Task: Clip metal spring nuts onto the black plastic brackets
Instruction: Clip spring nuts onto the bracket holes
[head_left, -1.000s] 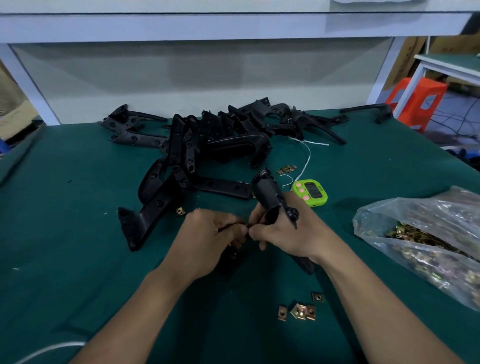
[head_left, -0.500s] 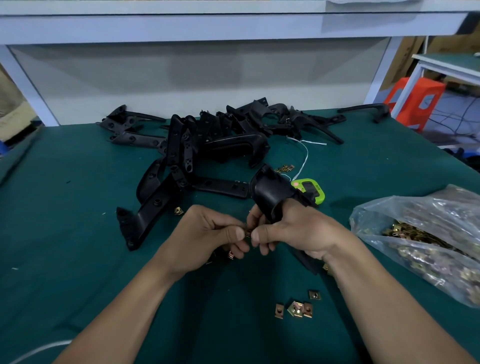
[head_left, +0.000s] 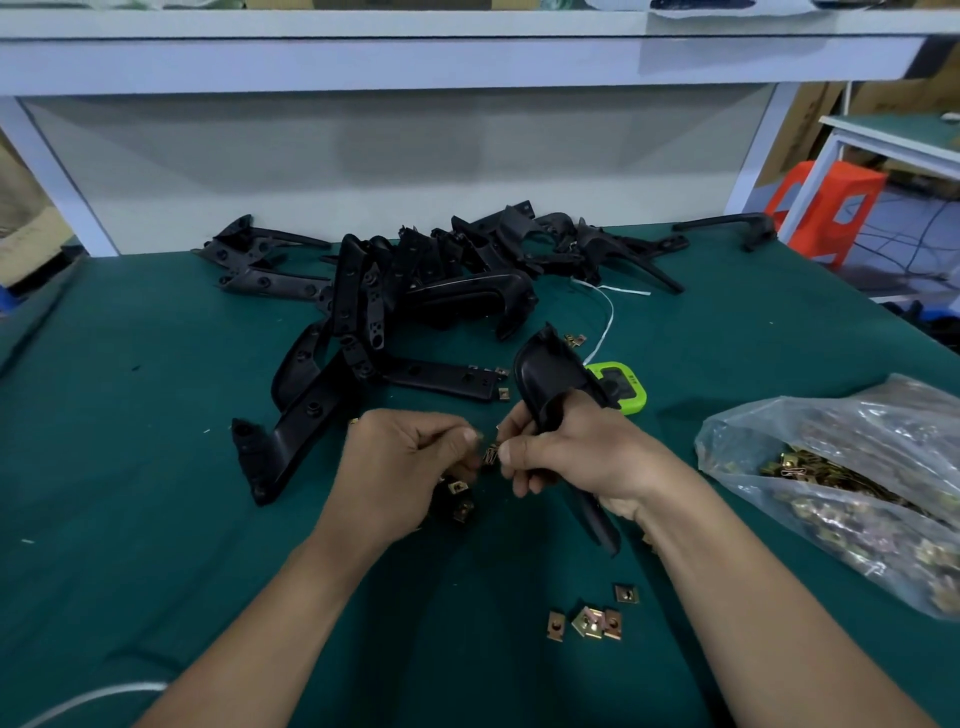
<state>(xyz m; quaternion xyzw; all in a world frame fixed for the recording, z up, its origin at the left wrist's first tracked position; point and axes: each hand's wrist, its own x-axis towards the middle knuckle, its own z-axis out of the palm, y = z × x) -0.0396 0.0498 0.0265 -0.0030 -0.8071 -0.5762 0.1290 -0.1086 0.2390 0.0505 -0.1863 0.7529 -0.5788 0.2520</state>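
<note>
My right hand (head_left: 582, 457) grips a black plastic bracket (head_left: 550, 374), its broad end up and its narrow end (head_left: 597, 525) sticking out under the palm. A metal spring nut (head_left: 491, 454) sits between the fingertips of both hands. My left hand (head_left: 405, 467) has its fingers curled and pinches at this nut. Two more nuts (head_left: 460, 499) show just below the left fingers; whether they are held or lie on the cloth is unclear. Several loose nuts (head_left: 587, 621) lie on the green table (head_left: 130, 467) in front of me.
A pile of black brackets (head_left: 415, 291) covers the middle of the table, and one bracket (head_left: 727, 226) lies apart at the far right. A clear bag of spring nuts (head_left: 841, 493) lies at the right, a green timer (head_left: 623, 389) behind my right hand. An orange stool (head_left: 826, 202) stands beyond the table.
The right hand has turned the bracket so its broad end leans left and covers part of the timer. The hands have drawn slightly apart, and a nut now shows between the fingertips.
</note>
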